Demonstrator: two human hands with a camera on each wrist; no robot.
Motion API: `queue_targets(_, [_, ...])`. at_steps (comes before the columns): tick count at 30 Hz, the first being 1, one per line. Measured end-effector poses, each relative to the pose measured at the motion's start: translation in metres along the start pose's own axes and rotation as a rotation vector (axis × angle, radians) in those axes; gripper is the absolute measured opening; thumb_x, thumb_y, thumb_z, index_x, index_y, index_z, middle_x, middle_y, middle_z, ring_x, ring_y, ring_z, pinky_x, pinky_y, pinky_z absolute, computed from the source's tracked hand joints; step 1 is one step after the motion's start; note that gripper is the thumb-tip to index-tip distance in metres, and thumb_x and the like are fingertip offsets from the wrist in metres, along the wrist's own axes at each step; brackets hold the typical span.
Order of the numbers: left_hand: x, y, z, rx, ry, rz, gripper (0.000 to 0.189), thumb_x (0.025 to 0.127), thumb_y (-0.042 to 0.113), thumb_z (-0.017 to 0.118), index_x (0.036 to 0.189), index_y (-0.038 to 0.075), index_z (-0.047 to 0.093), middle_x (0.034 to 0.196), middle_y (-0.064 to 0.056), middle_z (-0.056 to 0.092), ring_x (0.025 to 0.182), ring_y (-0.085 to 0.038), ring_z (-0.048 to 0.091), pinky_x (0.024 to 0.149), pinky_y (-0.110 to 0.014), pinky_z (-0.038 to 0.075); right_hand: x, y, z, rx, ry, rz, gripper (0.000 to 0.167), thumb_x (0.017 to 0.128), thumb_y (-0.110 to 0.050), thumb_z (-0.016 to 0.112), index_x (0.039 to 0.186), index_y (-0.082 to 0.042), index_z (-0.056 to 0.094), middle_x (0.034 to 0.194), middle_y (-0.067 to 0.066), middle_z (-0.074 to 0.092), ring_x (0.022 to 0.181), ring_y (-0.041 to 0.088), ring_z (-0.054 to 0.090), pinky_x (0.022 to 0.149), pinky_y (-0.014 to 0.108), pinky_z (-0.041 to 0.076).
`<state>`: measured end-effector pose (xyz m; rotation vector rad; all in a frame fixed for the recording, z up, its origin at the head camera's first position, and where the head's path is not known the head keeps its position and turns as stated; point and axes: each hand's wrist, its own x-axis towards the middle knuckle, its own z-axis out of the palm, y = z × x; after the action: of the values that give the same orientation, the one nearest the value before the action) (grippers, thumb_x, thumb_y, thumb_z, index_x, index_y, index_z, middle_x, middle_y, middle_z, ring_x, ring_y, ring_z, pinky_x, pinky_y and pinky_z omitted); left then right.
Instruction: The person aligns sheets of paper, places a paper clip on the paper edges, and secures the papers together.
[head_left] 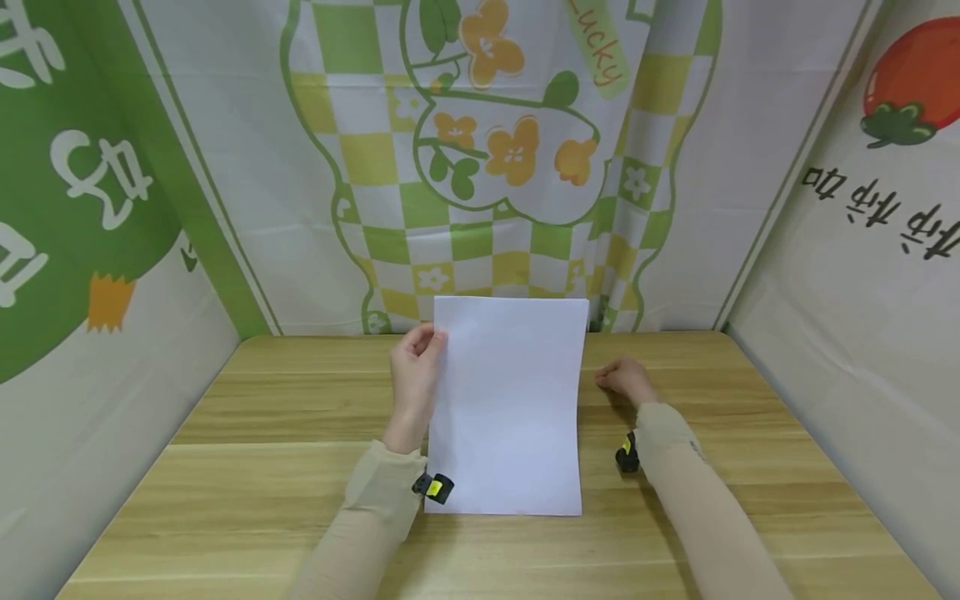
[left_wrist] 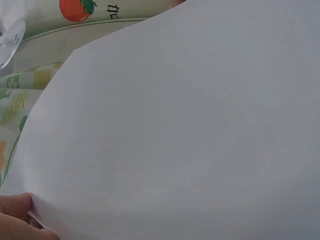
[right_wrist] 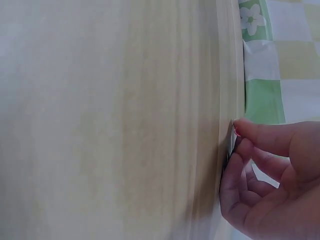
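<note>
A blank white sheet of paper (head_left: 508,400) is held upright over the table, its face toward the head camera. My left hand (head_left: 415,367) pinches its left edge near the top, thumb in front. In the left wrist view the paper (left_wrist: 170,125) fills most of the picture, curving slightly, with the left fingertips (left_wrist: 15,205) at the lower left corner. To the right of the paper, my right hand (head_left: 628,380) is low over the table with curled fingers. Between its thumb and forefinger shows a small thin sliver (right_wrist: 232,141), whose kind I cannot tell.
The wooden table (head_left: 285,467) runs back to a hanging cloth (head_left: 510,250) with green and yellow checks and flowers. Printed cloth walls stand at the left (head_left: 67,208) and right (head_left: 862,292). Each wrist carries a small black camera on a beige band.
</note>
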<state>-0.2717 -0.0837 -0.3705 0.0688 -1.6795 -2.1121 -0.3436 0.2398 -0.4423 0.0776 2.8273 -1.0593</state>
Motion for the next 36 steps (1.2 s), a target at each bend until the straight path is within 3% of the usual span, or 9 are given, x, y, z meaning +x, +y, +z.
queue_targets(5, [-0.001,0.001,0.000,0.009,-0.008,0.001,0.015,0.088,0.002,0.063,0.098,-0.009,0.064,0.077,0.006,0.062,0.074,-0.006,0.056,0.068,-0.018,0.045,-0.002,0.004,-0.001,0.059,0.002,0.004,0.025,0.089,-0.009,0.060,0.105,0.009,0.065,0.100,0.020,0.068,0.081,0.018,0.060,0.069,0.026,0.048])
queue_targets(8, [-0.001,0.001,0.001,0.015,-0.016,0.004,0.015,0.089,0.002,0.063,0.098,-0.009,0.064,0.078,0.005,0.062,0.074,-0.006,0.056,0.068,-0.018,0.046,-0.002,0.007,-0.002,0.080,0.007,0.003,0.025,0.089,-0.010,0.061,0.104,0.010,0.065,0.092,0.016,0.068,0.071,0.012,0.057,0.064,0.022,0.046])
queue_targets(18, [0.000,0.000,0.001,-0.004,-0.013,0.006,0.015,0.088,0.001,0.062,0.099,-0.010,0.063,0.078,0.006,0.063,0.074,-0.006,0.057,0.069,-0.018,0.046,-0.005,0.013,-0.005,0.181,-0.005,0.031,0.026,0.090,-0.012,0.060,0.104,0.011,0.061,0.073,0.004,0.068,0.065,0.007,0.058,0.061,0.022,0.047])
queue_targets(26, [0.000,-0.003,0.000,-0.002,-0.017,0.007,0.016,0.088,0.001,0.063,0.098,-0.011,0.063,0.076,0.006,0.063,0.073,-0.005,0.057,0.068,-0.018,0.046,-0.007,0.015,-0.005,0.186,0.007,0.026,0.028,0.090,-0.012,0.060,0.106,0.012,0.060,0.079,0.008,0.071,0.067,0.006,0.061,0.064,0.022,0.048])
queue_targets(32, [0.000,-0.003,0.000,-0.020,-0.020,0.011,0.016,0.088,0.001,0.063,0.098,-0.012,0.062,0.075,0.006,0.062,0.072,-0.005,0.057,0.068,-0.018,0.046,-0.010,0.014,-0.006,0.273,0.023,0.041,0.026,0.089,-0.007,0.061,0.105,0.014,0.060,0.080,0.010,0.072,0.065,0.004,0.063,0.063,0.019,0.050])
queue_targets(36, [-0.001,-0.003,0.000,-0.028,-0.019,0.011,0.017,0.088,0.001,0.063,0.099,-0.012,0.063,0.075,0.006,0.063,0.073,-0.005,0.057,0.069,-0.019,0.046,-0.014,0.010,-0.009,0.270,0.045,0.046,0.026,0.088,-0.008,0.064,0.104,0.013,0.061,0.084,0.012,0.071,0.066,0.004,0.063,0.064,0.018,0.051])
